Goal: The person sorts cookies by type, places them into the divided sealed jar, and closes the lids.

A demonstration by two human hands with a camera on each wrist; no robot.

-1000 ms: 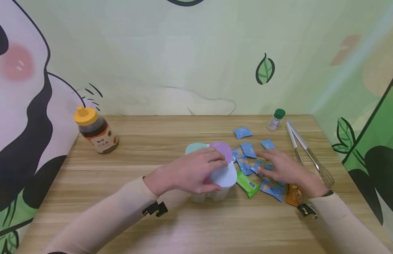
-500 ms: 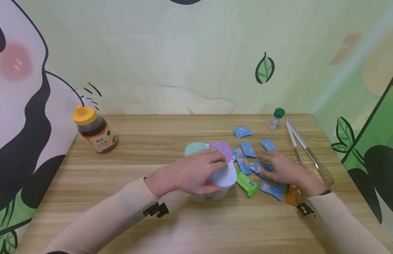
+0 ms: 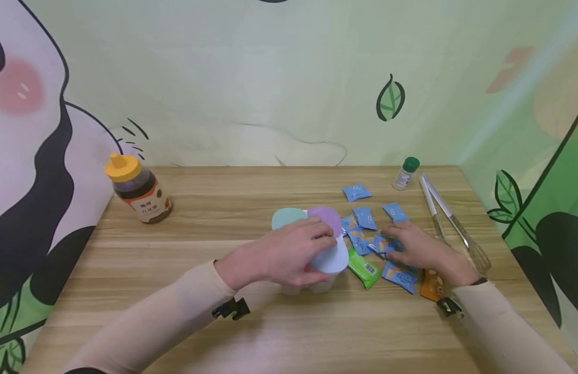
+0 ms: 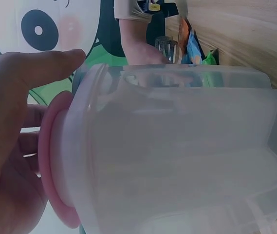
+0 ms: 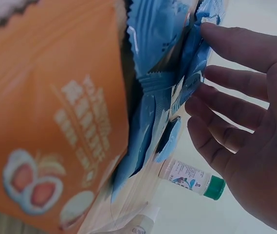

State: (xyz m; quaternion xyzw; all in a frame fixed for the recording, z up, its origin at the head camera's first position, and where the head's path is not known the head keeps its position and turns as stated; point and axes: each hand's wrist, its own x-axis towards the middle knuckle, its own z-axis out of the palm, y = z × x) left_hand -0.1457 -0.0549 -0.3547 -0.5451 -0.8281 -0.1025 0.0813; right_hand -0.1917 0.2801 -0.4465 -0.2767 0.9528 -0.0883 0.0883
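Note:
A translucent lidded container (image 3: 317,287) stands at the middle of the table, with teal (image 3: 286,217), purple (image 3: 325,218) and light blue (image 3: 333,262) lids showing. My left hand (image 3: 289,254) grips its top from above, fingers bent over the lids and thumb at the front edge. A pink lid (image 4: 55,161) shows under that hand in the left wrist view. To the right, my right hand (image 3: 417,249) hovers low over several blue packets (image 3: 365,218), fingers loosely spread and fingertips right at them. An orange packet (image 5: 55,122) is close to the right wrist camera.
A green packet (image 3: 365,270) lies right of the container. Behind the packets stands a small green-capped bottle (image 3: 404,175). A metal whisk (image 3: 457,226) and a second silver handle lie at the right. A honey bottle (image 3: 141,192) with a yellow cap stands at the back left.
My right hand's thumb has drawn slightly in toward its fingers over the blue packets. The left hand stays on the container, and the head view has shifted a little.

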